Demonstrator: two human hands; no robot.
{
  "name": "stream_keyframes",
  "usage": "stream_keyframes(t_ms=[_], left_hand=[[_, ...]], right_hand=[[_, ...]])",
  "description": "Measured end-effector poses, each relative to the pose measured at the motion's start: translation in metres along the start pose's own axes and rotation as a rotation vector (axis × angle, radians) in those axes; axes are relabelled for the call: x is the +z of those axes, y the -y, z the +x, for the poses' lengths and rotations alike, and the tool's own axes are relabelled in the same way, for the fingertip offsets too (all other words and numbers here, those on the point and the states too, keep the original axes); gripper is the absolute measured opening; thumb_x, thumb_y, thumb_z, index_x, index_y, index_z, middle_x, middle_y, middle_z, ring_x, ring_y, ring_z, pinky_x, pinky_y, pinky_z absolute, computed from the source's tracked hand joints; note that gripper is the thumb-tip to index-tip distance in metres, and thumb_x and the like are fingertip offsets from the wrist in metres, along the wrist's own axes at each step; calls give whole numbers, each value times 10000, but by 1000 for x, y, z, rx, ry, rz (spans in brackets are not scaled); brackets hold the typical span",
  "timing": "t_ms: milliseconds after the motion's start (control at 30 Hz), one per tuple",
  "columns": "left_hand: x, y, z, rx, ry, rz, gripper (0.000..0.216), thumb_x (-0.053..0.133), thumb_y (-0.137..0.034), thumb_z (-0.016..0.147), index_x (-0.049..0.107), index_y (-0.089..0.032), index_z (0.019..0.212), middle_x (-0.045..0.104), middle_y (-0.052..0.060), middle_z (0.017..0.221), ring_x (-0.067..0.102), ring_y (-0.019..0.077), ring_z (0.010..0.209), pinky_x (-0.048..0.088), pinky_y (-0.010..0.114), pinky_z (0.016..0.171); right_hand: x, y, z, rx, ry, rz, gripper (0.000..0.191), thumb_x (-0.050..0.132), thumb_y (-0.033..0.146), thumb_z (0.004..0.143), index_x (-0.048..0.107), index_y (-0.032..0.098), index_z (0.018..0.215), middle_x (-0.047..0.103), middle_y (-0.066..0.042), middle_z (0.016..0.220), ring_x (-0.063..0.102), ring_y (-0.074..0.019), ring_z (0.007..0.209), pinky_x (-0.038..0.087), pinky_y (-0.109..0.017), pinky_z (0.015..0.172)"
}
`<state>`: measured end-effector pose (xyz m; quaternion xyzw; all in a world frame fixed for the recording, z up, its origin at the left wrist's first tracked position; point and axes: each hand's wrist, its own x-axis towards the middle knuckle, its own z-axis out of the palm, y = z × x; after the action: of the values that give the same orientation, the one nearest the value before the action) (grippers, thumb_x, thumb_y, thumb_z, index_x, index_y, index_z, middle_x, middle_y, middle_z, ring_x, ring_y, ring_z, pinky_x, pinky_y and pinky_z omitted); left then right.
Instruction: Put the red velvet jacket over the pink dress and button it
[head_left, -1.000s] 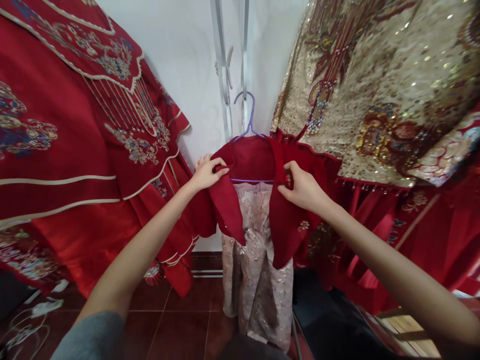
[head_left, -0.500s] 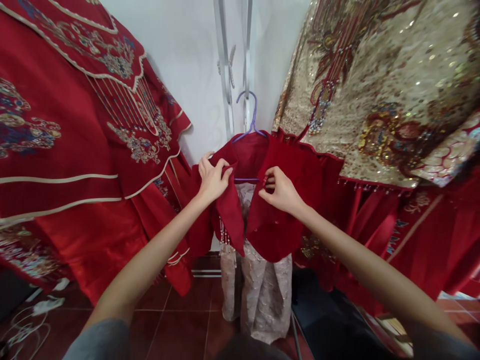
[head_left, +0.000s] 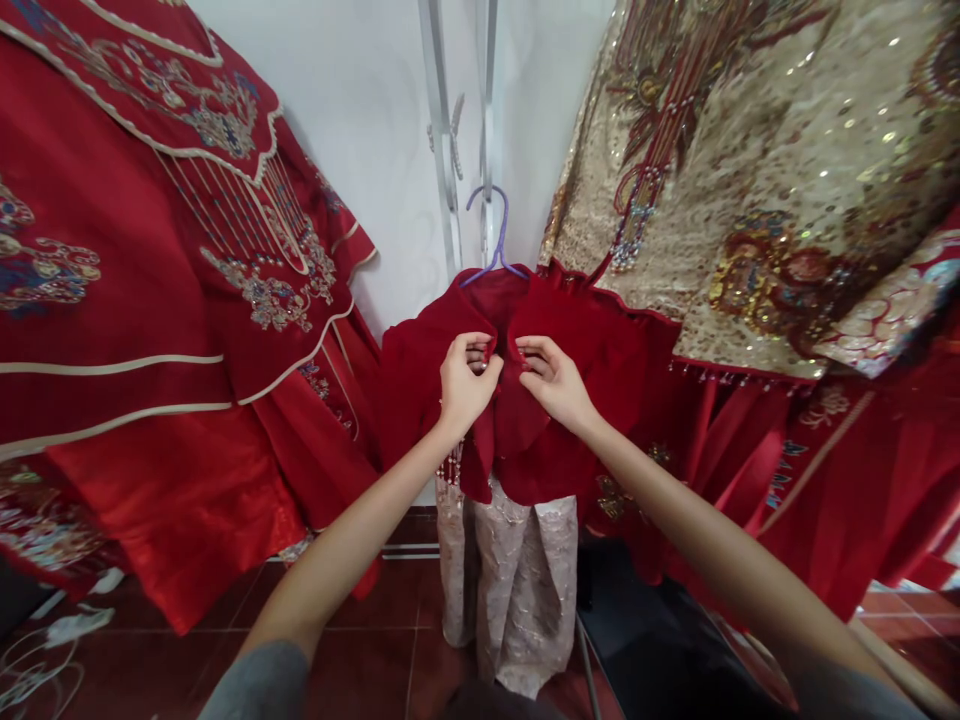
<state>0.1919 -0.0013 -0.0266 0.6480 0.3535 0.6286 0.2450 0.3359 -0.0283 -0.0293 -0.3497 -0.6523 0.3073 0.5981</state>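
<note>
A short dark red jacket (head_left: 420, 365) hangs on a purple hanger (head_left: 501, 230) straight in front of me. My left hand (head_left: 469, 380) pinches the jacket's front edge on the left, just below the collar. Opposite it, my right hand (head_left: 556, 380) grips the other front edge between thumb and fingers. A narrow gap separates the two edges at the neck. Below my left hand, a beaded fringe (head_left: 451, 465) shows at the jacket's front. Pale patterned trousers or a similar garment (head_left: 525, 585) hang beneath the jacket, their top hidden by it.
Red embroidered garments (head_left: 135, 300) hang close on the left. A gold sequined garment (head_left: 750, 200) and red skirts (head_left: 840, 480) crowd the right. Metal uprights (head_left: 442, 120) stand against the white wall. White cables (head_left: 45, 650) lie on the tiled floor at lower left.
My left hand has moved right, bringing the left front edge inward. The jacket's two fronts are now closer together, covering the hanger bar. My right hand stays on its edge.
</note>
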Motion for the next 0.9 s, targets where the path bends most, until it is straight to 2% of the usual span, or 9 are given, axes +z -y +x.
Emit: stream_keyframes(t_ms=[167,267,333,433,567,900], left_hand=[[-6,-1,5,-119,104,-237,229,574,-246,795,624,-187,1010,685,81,1027,660,185,933,528,347,887],[-12,6,-2,-102,157,-326,266,539,-303,851,611,-200,1086,662,89,1135,645,193,1021,507,365,945],[-13,11,-9,-45,128,-356,294,634,-308,811,586,-216,1086,631,81,1164,638,180,1028,496,348,963],[-11,18,-17,-6,56,-414,299,733,-315,753,568,-203,975,616,48,1049,640,154,968,498,323,950],[-9,22,-18,-7,79,-415,270,743,-336,756,602,-172,918,641,37,926,635,148,933,492,322,946],[-15,13,-16,-24,81,-346,226,738,-303,753,678,-161,919,712,63,935,669,153,893,538,308,858]], right_hand=[[6,4,1,65,35,112,300,533,302,791,588,241,1079,631,-46,1102,626,-179,985,527,-388,908],[5,2,2,59,53,186,293,627,332,787,608,238,1064,630,-34,1066,633,-174,950,557,-377,861],[5,0,2,33,53,202,319,707,334,748,619,234,1038,628,-28,1040,631,-163,921,566,-361,845],[6,-5,3,21,30,228,333,765,362,704,632,217,973,638,-30,1006,632,-157,887,578,-347,819],[9,-9,6,23,-11,226,360,798,400,663,640,207,923,645,-28,950,639,-158,858,586,-338,797],[11,-10,5,-5,-102,99,321,775,403,695,626,193,887,630,-21,857,645,-152,802,605,-315,730]])
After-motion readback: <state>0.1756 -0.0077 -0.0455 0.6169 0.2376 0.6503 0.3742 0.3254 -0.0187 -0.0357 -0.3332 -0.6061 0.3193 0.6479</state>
